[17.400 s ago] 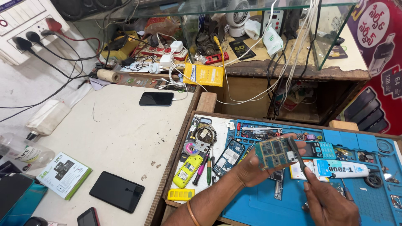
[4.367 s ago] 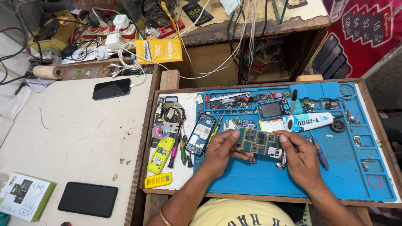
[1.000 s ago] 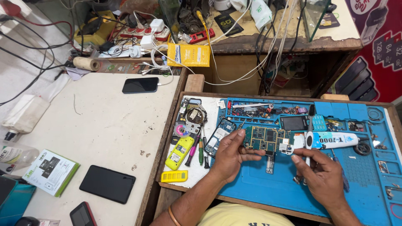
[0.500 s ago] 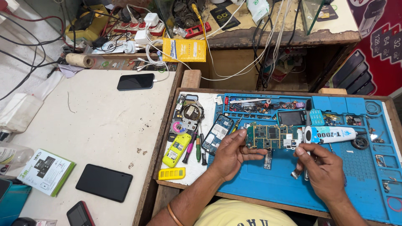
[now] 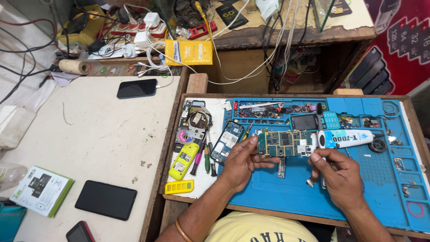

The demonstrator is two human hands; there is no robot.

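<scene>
While my left hand (image 5: 239, 163) pinches the green board (image 5: 282, 143) by its left edge above the middle of the blue mat (image 5: 358, 197), my right hand (image 5: 342, 177) is closed on a small tool, and I judge the board light, stiff, fragile, best held by its bare edges.

Matt blue rubbery mat (image 5: 286, 192), rough worn wooden tray frame (image 5: 197, 83), glossy glass-faced black phone (image 5: 137, 88), green circuit board (image 5: 284, 143) with metal shields.

Left hand (image 5: 239, 162) pinching, right hand (image 5: 341, 175) curled.
</scene>
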